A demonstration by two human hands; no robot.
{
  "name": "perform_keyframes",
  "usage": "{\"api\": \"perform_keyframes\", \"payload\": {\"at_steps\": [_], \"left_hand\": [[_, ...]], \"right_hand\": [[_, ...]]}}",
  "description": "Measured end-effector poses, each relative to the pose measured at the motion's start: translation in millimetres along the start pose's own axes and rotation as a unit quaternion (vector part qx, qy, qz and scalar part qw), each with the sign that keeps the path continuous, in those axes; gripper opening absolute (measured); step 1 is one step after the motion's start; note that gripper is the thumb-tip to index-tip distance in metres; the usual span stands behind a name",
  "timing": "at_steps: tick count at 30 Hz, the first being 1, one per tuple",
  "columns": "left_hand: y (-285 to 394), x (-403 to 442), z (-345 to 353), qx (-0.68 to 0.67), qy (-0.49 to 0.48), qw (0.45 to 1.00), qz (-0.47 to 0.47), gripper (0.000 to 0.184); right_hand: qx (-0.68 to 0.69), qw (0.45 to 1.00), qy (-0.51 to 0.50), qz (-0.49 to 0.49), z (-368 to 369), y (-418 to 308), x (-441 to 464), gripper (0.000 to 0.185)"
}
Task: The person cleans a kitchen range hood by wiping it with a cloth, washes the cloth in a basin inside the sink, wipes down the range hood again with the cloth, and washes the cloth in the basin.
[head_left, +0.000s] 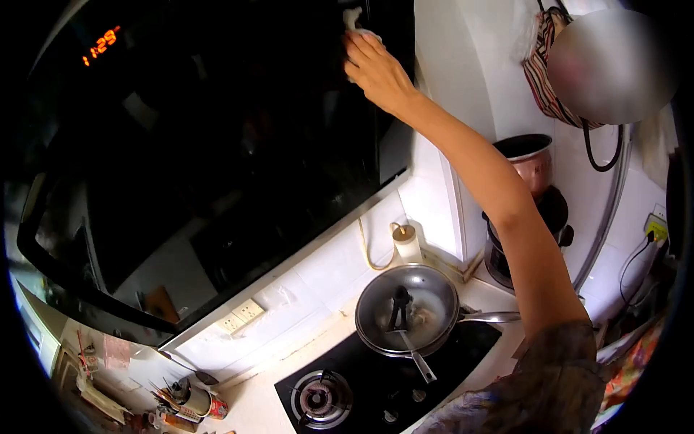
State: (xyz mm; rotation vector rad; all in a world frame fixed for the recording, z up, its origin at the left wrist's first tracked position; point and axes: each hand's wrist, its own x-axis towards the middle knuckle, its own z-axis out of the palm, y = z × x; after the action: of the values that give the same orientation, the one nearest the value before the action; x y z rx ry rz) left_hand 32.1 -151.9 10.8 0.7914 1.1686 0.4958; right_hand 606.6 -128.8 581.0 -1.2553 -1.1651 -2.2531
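Cloth [352,17] looks pale and crumpled, bunched in the right hand [377,72]

Orange digits [101,46] glow at upper left of the frame on a glossy black range hood [238,145]. White wall tiles [303,289] show below, above a black stovetop [361,387] at bottom centre, where a silver-grey pan [366,304] holds a black utensil [400,307]. At right, a pot [536,172] is metallic pink; at upper right, a bag [543,87] carries red, black and cream stripes. A plug adapter [657,230] at the right edge is yellow-green.
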Motion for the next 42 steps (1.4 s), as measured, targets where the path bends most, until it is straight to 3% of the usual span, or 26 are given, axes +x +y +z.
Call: {"api": "perform_keyframes", "payload": {"at_steps": [3,11,13,15,16,17,19,21,22,23,26,29,31,33,35,38,39,41,42], "left_hand": [[-6,-5,-3,0.008,0.01,1.0,-0.009,0.047],[-27,-23,-18,0.044,0.024,0.999,-0.012,0.051],[-34,-30,-23,0.045,0.03,0.998,-0.011,0.052],[-39,-38,-22,0.031,0.04,0.999,-0.013,0.05],[-40,-45,-19,0.015,0.048,0.999,-0.016,0.048],[-41,-52,-20,-0.009,0.062,0.998,-0.016,0.044],[-41,-60,-17,-0.011,0.073,0.997,0.015,0.042],[-14,-66,-5,-0.044,0.129,0.986,-0.093,0.045],[-27,-57,-22,-0.005,0.083,0.995,-0.052,0.042],[-43,-39,-47,0.032,0.024,0.998,-0.046,0.047],[-26,-57,-33,-0.031,0.075,0.996,-0.02,0.054],[-23,-53,-46,-0.013,0.008,0.998,0.057,0.059],[-39,-36,-68,-0.008,-0.047,0.996,0.082,0.059],[-26,-43,-62,-0.002,-0.036,0.998,0.059,0.059],[-20,-54,-55,0.0,-0.023,0.999,0.032,0.059],[-32,-79,-57,-0.018,-0.006,0.995,0.099,0.056],[-21,-77,-45,-0.063,0.113,0.992,-0.007,0.056],[-36,-80,-60,-0.084,0.147,0.985,0.035,0.049],[-12,-86,-51,-0.1,0.204,0.974,-0.019,0.027]], "right_hand": [[0.019,0.996,-0.085,0.0,-3,-31,-52,0.024],[0.047,0.97,-0.194,-0.142,12,-118,-174,0.013],[0.121,0.951,-0.23,-0.169,6,-126,-193,0.01],[0.271,0.926,-0.25,-0.084,5,-128,-198,0.01],[0.322,0.899,-0.294,-0.039,-9,-125,-191,0.024],[0.328,0.897,-0.293,-0.041,-21,-127,-188,0.024],[0.359,0.869,-0.241,0.243,-39,-132,-182,0.038],[0.387,0.798,-0.213,0.409,-52,-133,-175,0.038],[0.418,0.786,-0.142,0.432,-50,-133,-176,0.036],[0.422,0.787,-0.14,0.429,-50,-133,-168,0.036],[0.448,0.735,-0.007,0.509,-65,-117,-114,0.039],[0.387,0.818,0.132,0.405,-51,-99,-62,0.043],[0.368,0.85,0.124,0.355,-47,-98,-25,0.051],[0.332,0.889,0.134,0.286,-19,-113,-15,0.061],[0.293,0.893,0.108,0.325,4,-146,-30,0.07],[0.346,0.819,0.086,0.449,8,-191,-66,0.062],[0.354,0.8,0.078,0.477,7,-205,-77,0.052],[0.355,0.772,0.033,0.526,7,-229,-96,0.054],[0.36,0.752,0.01,0.552,2,-241,-102,0.055]]}}
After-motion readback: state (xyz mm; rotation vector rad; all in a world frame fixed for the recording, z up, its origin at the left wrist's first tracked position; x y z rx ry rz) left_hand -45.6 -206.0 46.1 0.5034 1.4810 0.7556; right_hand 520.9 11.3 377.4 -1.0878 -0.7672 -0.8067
